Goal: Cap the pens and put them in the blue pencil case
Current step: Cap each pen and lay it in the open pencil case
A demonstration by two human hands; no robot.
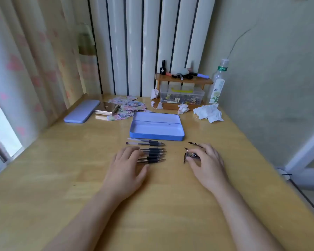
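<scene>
An open blue pencil case (157, 135) lies empty in the middle of the wooden desk. Just in front of it, several uncapped pens (153, 152) with dark grips lie side by side, tips pointing right. My left hand (128, 166) rests flat on the barrels of the nearer pens, fingers spread. To the right, a few dark pen caps (194, 144) lie loose. My right hand (207, 163) lies over some of the caps, fingertips touching them; whether it grips one is unclear.
The case's lid (82, 111) lies at the back left beside a small shiny box (108, 108) and patterned papers. Crumpled tissues (209, 113), a wooden shelf (183, 80) over a clear plastic box, and a bottle (217, 84) stand at the back right.
</scene>
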